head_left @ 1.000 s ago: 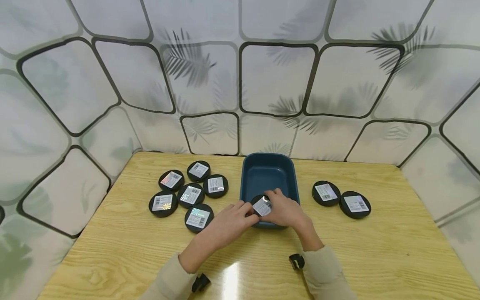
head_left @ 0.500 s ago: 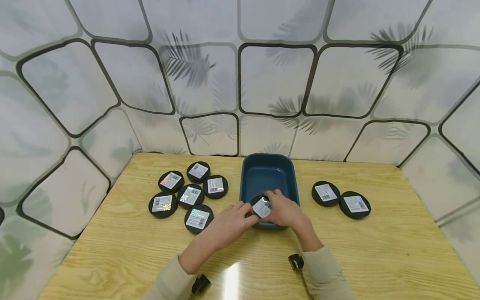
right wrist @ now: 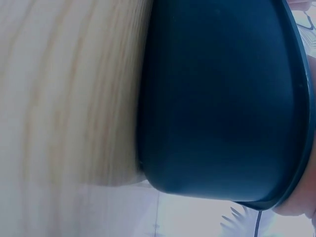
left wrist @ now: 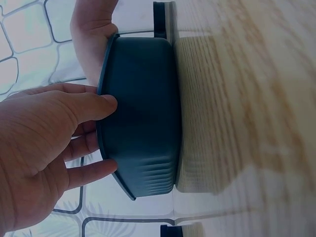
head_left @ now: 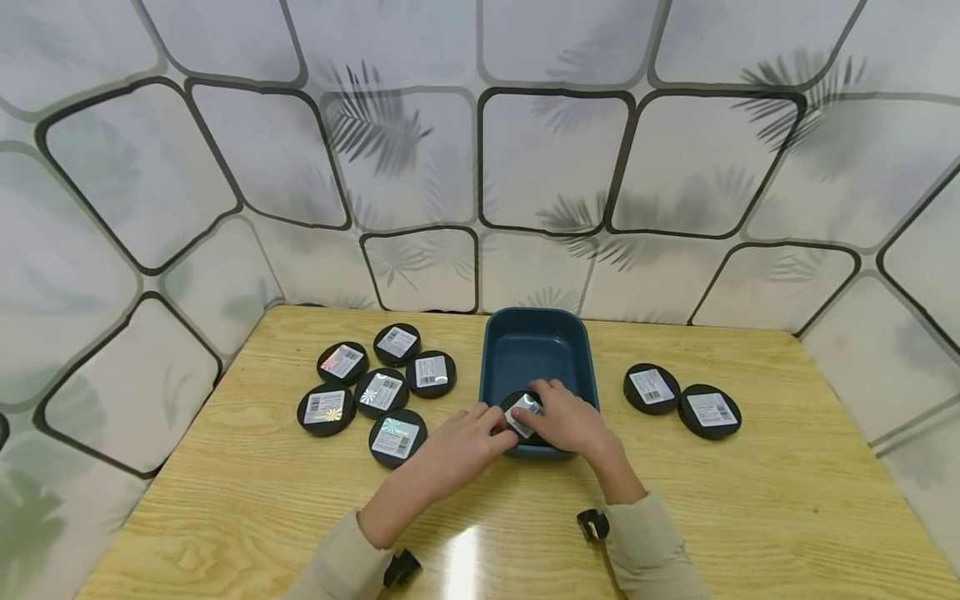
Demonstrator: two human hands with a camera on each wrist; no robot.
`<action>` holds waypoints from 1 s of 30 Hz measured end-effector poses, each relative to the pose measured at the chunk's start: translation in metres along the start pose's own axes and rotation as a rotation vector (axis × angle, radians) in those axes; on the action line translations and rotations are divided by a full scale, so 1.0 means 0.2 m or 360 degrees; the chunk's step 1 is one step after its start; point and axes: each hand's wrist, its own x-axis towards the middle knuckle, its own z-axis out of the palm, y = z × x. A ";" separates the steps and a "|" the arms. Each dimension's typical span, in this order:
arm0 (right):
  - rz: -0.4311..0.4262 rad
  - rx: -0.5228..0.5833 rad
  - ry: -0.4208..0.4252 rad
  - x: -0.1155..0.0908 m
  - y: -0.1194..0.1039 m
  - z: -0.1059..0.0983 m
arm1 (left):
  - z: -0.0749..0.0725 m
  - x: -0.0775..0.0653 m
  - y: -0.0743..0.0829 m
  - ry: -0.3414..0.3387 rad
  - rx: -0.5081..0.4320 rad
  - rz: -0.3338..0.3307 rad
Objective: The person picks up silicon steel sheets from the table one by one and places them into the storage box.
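A blue plastic bin (head_left: 537, 321) stands on the table in front of me. My left hand (head_left: 457, 450) grips its near left rim. In the left wrist view the thumb (left wrist: 104, 106) lies on the bin's outer wall (left wrist: 143, 108), and some fingers go behind the rim. My right hand (head_left: 573, 423) reaches over the near right side and holds a black round disc (head_left: 517, 410) with a white barcode label, its thumb across the label. The disc is at the bin's near end, partly covered by both hands. In the right wrist view the bin's wall (right wrist: 222, 98) hides most of that hand.
Several similar black discs (head_left: 382, 392) with white labels lie left of the bin. Two more, one disc (head_left: 652, 388) touching the other disc (head_left: 709, 412), lie to its right. A patterned curtain (head_left: 555, 158) hangs behind the wooden table (head_left: 787, 500).
My right thumb has shifted left onto the label of the disc, covering more of it. The left hand, the bin and the other discs stay where they were.
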 end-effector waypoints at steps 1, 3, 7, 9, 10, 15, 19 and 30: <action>-0.0001 0.0000 0.0008 0.00 0.00 0.00 | 0.00 0.00 0.00 -0.0001 -0.0001 -0.0001; -0.0005 -0.0004 0.0024 0.00 0.00 0.00 | 0.00 0.00 0.00 0.0002 -0.0001 -0.0001; -0.0043 -0.0008 0.0057 0.00 0.01 0.01 | 0.00 0.00 0.00 0.0017 0.0002 0.0000; -0.0066 -0.0007 0.0068 0.00 0.01 0.01 | 0.01 0.00 0.00 0.0022 0.0003 0.0002; -0.0078 -0.0006 0.0073 0.00 0.01 0.01 | 0.00 0.00 0.00 0.0023 0.0005 0.0003; -0.0145 0.0021 0.0092 0.02 0.02 0.02 | 0.00 0.00 0.00 0.0015 0.0002 0.0004; -0.0205 0.0057 0.0106 0.02 0.03 0.02 | 0.00 0.00 0.00 0.0002 -0.0006 0.0000; -0.0251 0.0125 0.0080 0.02 0.03 0.01 | 0.00 0.00 0.00 0.0005 -0.0027 -0.0017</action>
